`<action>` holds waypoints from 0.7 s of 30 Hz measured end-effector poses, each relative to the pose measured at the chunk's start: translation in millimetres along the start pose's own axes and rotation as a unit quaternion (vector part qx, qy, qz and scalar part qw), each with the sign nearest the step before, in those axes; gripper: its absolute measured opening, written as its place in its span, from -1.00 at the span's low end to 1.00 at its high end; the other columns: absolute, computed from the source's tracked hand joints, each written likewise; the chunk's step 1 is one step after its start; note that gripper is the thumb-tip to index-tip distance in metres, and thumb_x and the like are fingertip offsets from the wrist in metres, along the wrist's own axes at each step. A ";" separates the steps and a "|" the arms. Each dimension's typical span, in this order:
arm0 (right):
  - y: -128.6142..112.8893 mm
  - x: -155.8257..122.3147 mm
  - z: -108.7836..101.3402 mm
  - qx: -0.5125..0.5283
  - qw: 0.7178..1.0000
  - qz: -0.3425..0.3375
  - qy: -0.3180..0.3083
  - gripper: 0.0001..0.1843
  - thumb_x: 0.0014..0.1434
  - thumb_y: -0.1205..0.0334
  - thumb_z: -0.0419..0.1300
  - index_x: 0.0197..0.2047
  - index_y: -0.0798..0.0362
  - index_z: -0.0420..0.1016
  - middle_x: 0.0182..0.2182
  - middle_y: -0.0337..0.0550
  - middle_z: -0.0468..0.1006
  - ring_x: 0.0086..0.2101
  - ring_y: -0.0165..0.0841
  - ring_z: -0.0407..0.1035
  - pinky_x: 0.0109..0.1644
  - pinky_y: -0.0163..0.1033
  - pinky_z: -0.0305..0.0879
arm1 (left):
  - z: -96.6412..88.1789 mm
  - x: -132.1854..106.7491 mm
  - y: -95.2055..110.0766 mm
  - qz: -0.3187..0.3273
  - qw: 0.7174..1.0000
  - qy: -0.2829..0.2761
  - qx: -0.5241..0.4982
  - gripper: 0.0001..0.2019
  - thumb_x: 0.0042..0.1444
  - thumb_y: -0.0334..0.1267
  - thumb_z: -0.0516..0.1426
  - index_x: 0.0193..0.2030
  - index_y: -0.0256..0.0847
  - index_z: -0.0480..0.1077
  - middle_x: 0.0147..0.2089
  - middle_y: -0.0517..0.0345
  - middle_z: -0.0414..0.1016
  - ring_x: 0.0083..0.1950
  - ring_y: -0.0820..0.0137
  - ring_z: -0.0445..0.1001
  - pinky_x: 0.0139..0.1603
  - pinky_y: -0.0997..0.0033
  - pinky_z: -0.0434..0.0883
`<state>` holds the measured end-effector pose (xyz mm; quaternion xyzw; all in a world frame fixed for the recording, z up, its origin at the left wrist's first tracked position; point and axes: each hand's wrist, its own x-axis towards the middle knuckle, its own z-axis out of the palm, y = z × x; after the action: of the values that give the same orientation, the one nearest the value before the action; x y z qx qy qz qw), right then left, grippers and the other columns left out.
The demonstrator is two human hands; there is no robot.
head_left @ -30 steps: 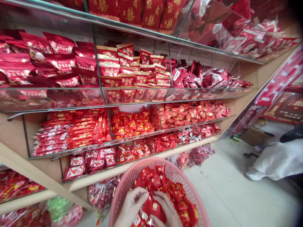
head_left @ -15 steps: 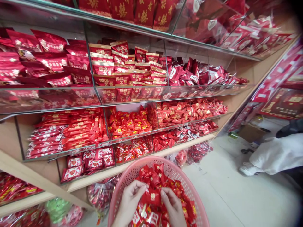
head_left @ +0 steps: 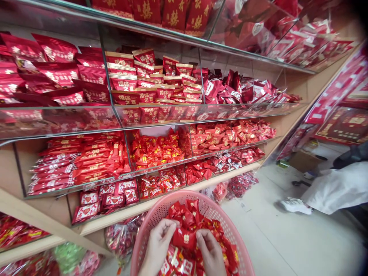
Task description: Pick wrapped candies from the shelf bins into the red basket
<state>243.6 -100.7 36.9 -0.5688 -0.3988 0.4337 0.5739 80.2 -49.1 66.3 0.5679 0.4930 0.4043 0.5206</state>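
Observation:
My left hand [head_left: 157, 245] and my right hand [head_left: 211, 253] hold a small red candy packet [head_left: 184, 238] between their fingertips, pinching it at both ends. It has a gold mark and hangs just above a heap of similar red packets [head_left: 188, 218]. These fill a pink plastic mesh basket [head_left: 152, 226], and my wrists rest over its near rim. The lower part of the heap is hidden by my hands.
Glass-fronted shelves [head_left: 161, 120] packed with red wedding-style sweets and bags rise ahead and to the left. Bulging plastic bags lie below them. To the right, a person in white clothing [head_left: 336, 188] stands on the pale floor near a cardboard box [head_left: 304, 161].
My view has shifted slightly, and the shelves sit a little further left. The person's white shoe has moved left. My hands have drawn the red packet up out of the heap.

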 end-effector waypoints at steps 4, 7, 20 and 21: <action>2.9 13.9 -13.3 -0.049 0.999 -0.017 0.008 -0.70 0.06 -0.04 0.11 -0.37 0.05 0.38 -0.46 -0.20 0.41 -0.43 -0.37 0.26 -0.34 -0.32 0.24 | -20.3 30.2 -10.8 0.054 0.991 0.087 0.088 -0.71 0.10 -0.06 0.00 -0.17 -0.20 0.34 -0.13 0.09 0.48 -0.08 0.37 0.43 0.00 0.38 0.33; 7.4 31.2 -22.2 -0.074 0.997 -0.028 0.007 -0.68 0.07 -0.05 0.09 -0.40 0.07 0.35 -0.52 -0.23 0.36 -0.46 -0.37 0.23 -0.38 -0.32 0.20 | -31.2 57.4 -17.3 0.112 0.963 0.115 0.216 -0.74 0.14 -0.13 -0.06 -0.21 -0.20 0.36 -0.20 0.08 0.46 -0.13 0.33 0.42 -0.06 0.31 0.34; 27.2 95.5 -9.6 -0.173 0.982 -0.073 0.018 -0.64 0.07 -0.04 0.01 -0.56 0.06 0.24 -0.65 -0.28 0.27 -0.56 -0.40 0.15 -0.47 -0.32 0.06 | -31.6 70.7 -39.2 0.221 0.873 0.135 0.413 -0.73 0.18 -0.29 -0.14 -0.21 -0.20 0.37 -0.21 0.07 0.41 -0.13 0.32 0.36 -0.06 0.26 0.30; 28.0 100.0 -7.4 -0.175 0.982 -0.076 0.020 -0.65 0.07 -0.02 0.01 -0.57 0.06 0.24 -0.64 -0.27 0.28 -0.56 -0.40 0.16 -0.47 -0.31 0.06 | -32.1 70.1 -40.3 0.222 0.872 0.136 0.413 -0.73 0.18 -0.29 -0.14 -0.20 -0.20 0.37 -0.20 0.07 0.41 -0.13 0.32 0.36 -0.05 0.25 0.30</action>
<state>280.0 -8.5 5.1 -0.6370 -0.4987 0.3013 0.5047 56.5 24.7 26.8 0.7650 0.5420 0.3423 0.0624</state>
